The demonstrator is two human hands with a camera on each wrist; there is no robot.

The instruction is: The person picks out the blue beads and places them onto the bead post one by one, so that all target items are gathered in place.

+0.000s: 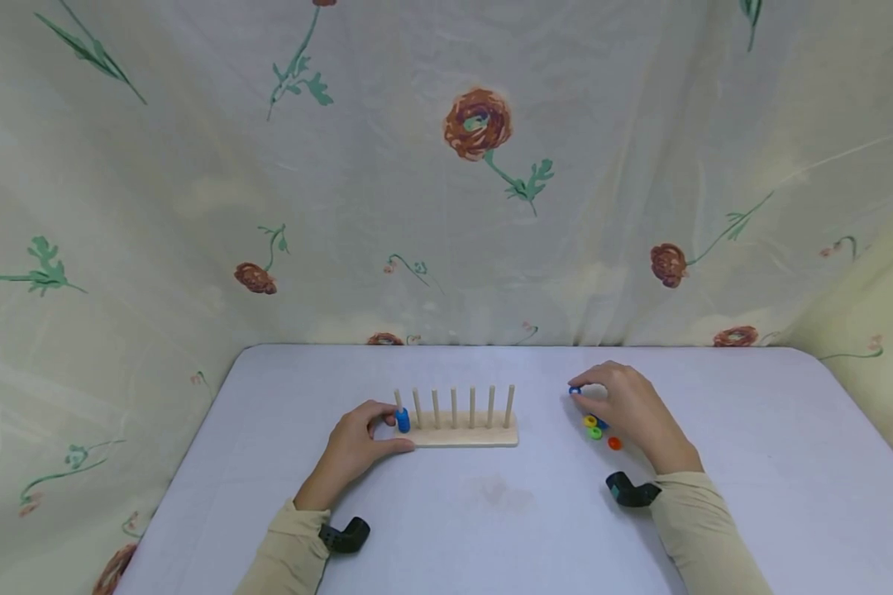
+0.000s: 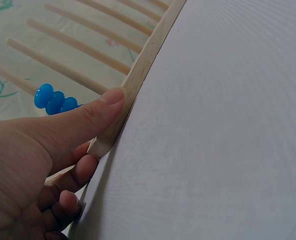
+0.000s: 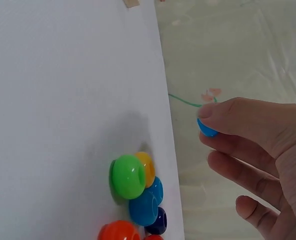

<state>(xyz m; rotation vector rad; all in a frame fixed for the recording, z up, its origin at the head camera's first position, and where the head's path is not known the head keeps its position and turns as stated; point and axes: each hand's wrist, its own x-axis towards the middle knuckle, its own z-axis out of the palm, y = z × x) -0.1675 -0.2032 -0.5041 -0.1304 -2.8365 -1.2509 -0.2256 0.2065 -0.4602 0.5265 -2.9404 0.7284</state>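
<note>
A pale wooden peg board (image 1: 461, 436) with a row of upright pegs stands on the white table. Several blue beads (image 1: 403, 420) are stacked on its leftmost peg. My left hand (image 1: 353, 438) grips the board's left end, the thumb on the front edge as the left wrist view shows. My right hand (image 1: 628, 405) is raised to the right of the board and pinches a blue bead (image 3: 208, 129) between thumb and fingers. Below it lie loose beads: a green one (image 3: 129, 176), a yellow one (image 3: 147, 167), an orange one (image 3: 119, 232) and several blue ones (image 3: 143, 207).
The white table (image 1: 491, 529) ends at a flower-patterned curtain (image 1: 417, 207) behind it. A black wrist device (image 1: 346, 535) sits at the left sleeve, and another black device (image 1: 631, 491) at the right sleeve.
</note>
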